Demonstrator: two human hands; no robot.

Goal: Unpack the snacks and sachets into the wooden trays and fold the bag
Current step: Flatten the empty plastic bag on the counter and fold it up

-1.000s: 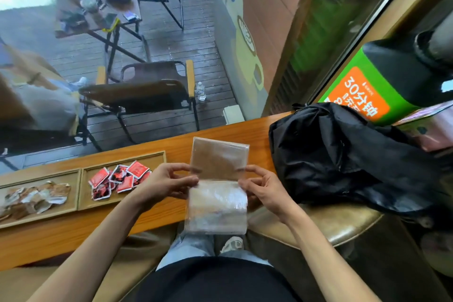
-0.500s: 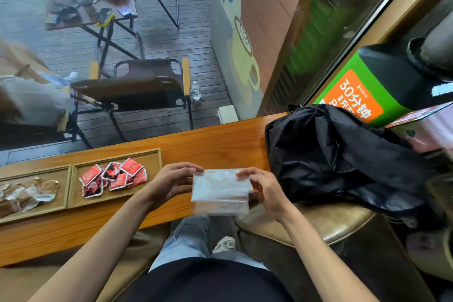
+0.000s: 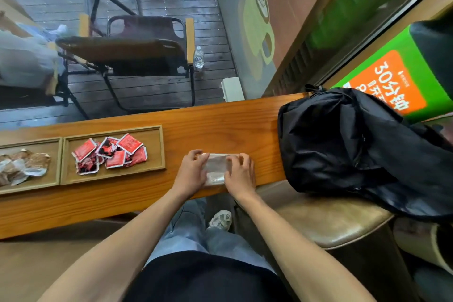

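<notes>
A clear plastic bag [image 3: 217, 169], folded into a small flat rectangle, lies on the wooden counter [image 3: 220, 125]. My left hand [image 3: 191, 171] presses on its left side and my right hand [image 3: 241, 174] on its right side, fingers spread flat over it. To the left, a wooden tray [image 3: 157, 149] holds several red sachets [image 3: 110, 153]. A second wooden tray [image 3: 55, 179] at the far left holds brown wrapped snacks [image 3: 23, 167].
A black backpack [image 3: 343, 149] slumps over the counter's right end and a tan padded stool [image 3: 326, 220]. A green and orange sign [image 3: 392, 86] stands behind it. Beyond the window are a folding chair [image 3: 137, 49] and wet decking.
The bag went from held open in the air to folded in half, then folded smaller and laid on the counter. Both hands moved forward and down onto it.
</notes>
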